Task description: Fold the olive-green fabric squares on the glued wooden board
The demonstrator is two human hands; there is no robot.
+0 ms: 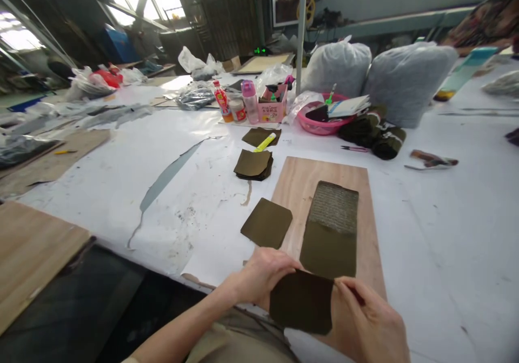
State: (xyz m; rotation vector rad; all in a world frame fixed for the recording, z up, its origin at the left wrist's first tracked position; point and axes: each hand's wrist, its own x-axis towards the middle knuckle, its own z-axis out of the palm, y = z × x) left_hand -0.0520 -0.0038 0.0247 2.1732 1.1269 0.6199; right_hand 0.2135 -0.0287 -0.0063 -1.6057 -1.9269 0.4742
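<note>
My left hand (263,275) and my right hand (367,320) together hold a dark olive fabric patch (302,302) by its two sides, near the table's front edge. Both hands are closed in a pinch on it. Just beyond lies a long olive strip (330,230) with a ribbed grey upper half, resting on a light wooden board (295,182). Another olive patch (266,222) lies flat to the left of the board. Farther back sits a small stack of the same patches (253,164), with a yellow marker (264,142) on a further patch behind it.
A pink basin (320,125), a pink box (272,109), bottles (222,101) and two big grey plastic bags (407,79) stand at the back of the white table (121,179). Rolled olive fabric (383,136) and pink scissors (353,148) lie to their right. Wooden boards (28,249) sit left.
</note>
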